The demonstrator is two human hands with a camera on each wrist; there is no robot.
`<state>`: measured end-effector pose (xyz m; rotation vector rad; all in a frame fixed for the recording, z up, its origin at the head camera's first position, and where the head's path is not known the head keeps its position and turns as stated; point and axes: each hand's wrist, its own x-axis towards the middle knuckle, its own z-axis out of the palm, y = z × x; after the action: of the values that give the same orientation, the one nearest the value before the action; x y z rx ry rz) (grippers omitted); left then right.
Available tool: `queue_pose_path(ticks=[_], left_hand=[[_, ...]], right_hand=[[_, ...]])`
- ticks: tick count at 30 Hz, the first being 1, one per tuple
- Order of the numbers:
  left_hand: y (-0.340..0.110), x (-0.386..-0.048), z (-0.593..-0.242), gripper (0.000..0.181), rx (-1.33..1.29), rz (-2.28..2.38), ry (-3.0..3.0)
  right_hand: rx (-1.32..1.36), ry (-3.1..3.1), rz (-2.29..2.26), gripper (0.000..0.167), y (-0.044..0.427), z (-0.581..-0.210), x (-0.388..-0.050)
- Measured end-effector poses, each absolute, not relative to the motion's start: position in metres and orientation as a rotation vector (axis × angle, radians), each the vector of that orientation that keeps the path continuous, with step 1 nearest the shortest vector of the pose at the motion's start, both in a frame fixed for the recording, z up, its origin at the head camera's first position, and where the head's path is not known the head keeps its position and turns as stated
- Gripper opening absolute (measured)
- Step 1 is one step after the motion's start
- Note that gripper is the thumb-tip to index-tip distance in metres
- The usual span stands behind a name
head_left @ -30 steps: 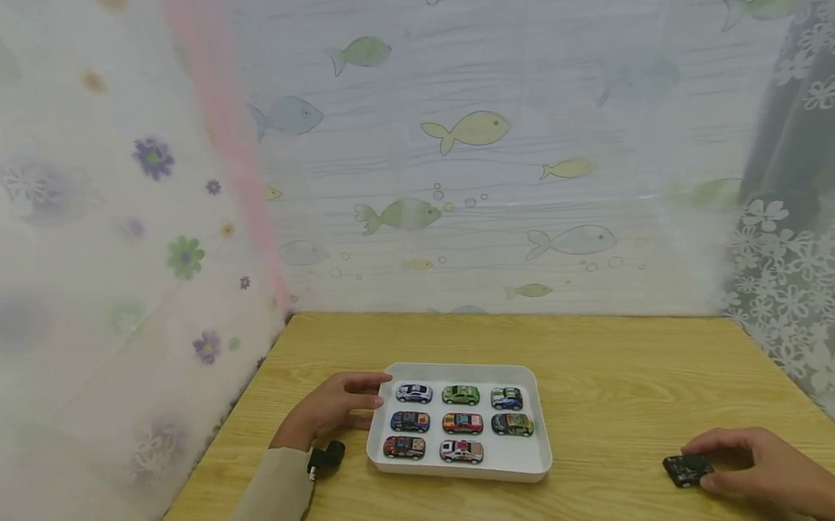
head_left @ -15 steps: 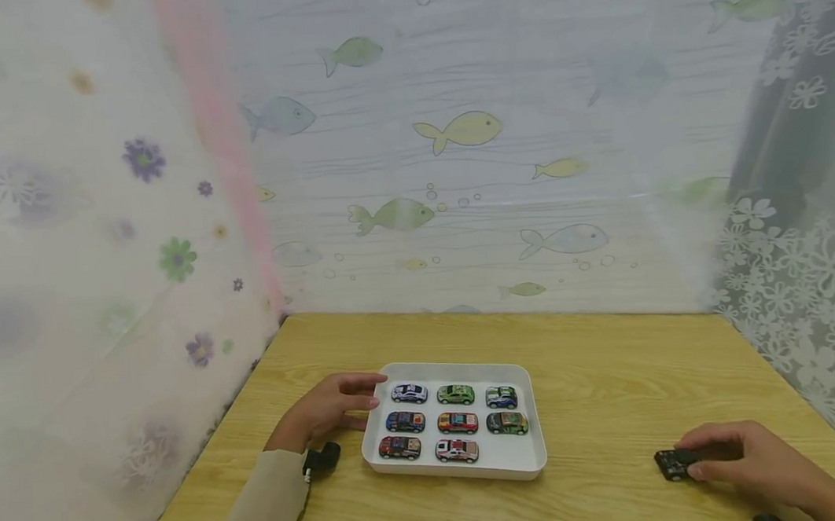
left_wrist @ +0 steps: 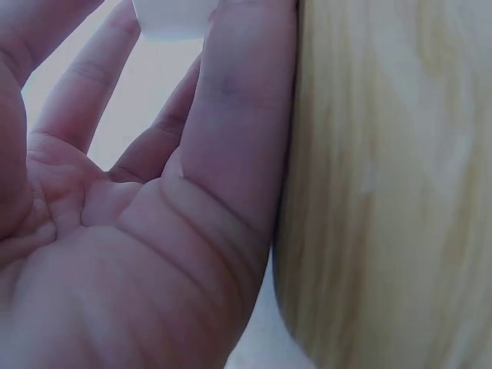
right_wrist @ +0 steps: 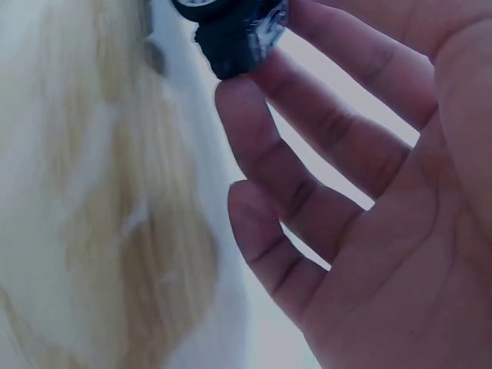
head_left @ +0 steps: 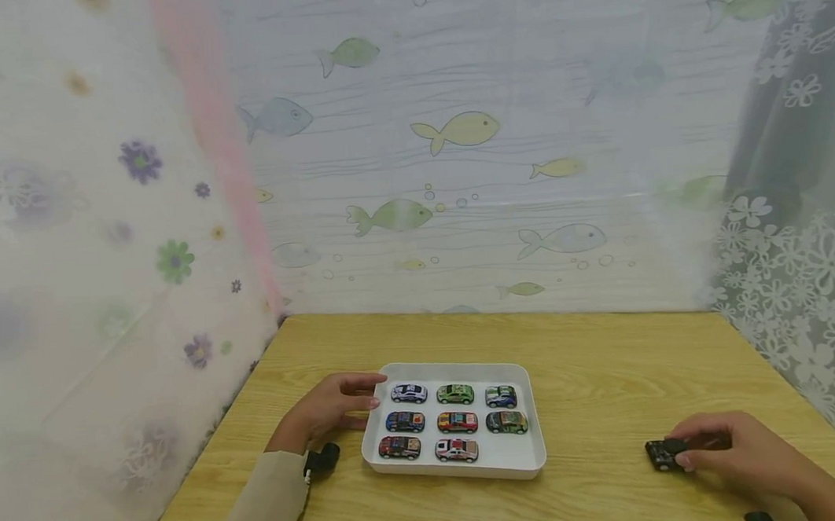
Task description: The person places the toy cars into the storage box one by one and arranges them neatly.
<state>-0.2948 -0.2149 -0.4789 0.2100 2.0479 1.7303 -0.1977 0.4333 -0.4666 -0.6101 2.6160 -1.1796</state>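
A shallow white tray (head_left: 509, 455) rests on the table with several small toy cars in it, such as a green one (head_left: 456, 394) and a red-and-yellow one (head_left: 457, 423). My left hand (head_left: 319, 411) touches the tray's left side with extended fingers; in the left wrist view, the tray corner (left_wrist: 173, 17) shows beyond the fingers (left_wrist: 84, 96). On the right, my right hand (head_left: 739, 452) pinches a black toy car (head_left: 660, 455) between thumb and fingers. The right wrist view shows part of that car and a wheel at the top; the thumb tip is hidden there.
The wood-grain table (head_left: 594, 377) spreads around the tray. A fish-print sheet (head_left: 455, 172) hangs along its back edge, a flower-print sheet (head_left: 106, 269) on the left, and a lace-patterned curtain (head_left: 800, 256) on the right. Black wrist devices (head_left: 322, 460) show at both wrists.
My right hand has moved left and slightly farther forward, carrying the black toy car. The left hand stays against the tray; the head view has shifted slightly.
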Motion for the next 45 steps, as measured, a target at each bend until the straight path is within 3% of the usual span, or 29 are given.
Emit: queue_pose_path(ticks=[12, 45], left_hand=[[-0.212, -0.294, -0.475, 0.051, 0.281, 1.637, 2.161], [-0.21, -0.293, -0.476, 0.062, 0.256, 1.699, 2.145]], right_hand=[[-0.621, 2.532, -1.259, 0.028, 0.421, -0.439, -0.205], [-0.823, 2.798, -1.194, 0.016, 0.335, -0.396, -0.226]])
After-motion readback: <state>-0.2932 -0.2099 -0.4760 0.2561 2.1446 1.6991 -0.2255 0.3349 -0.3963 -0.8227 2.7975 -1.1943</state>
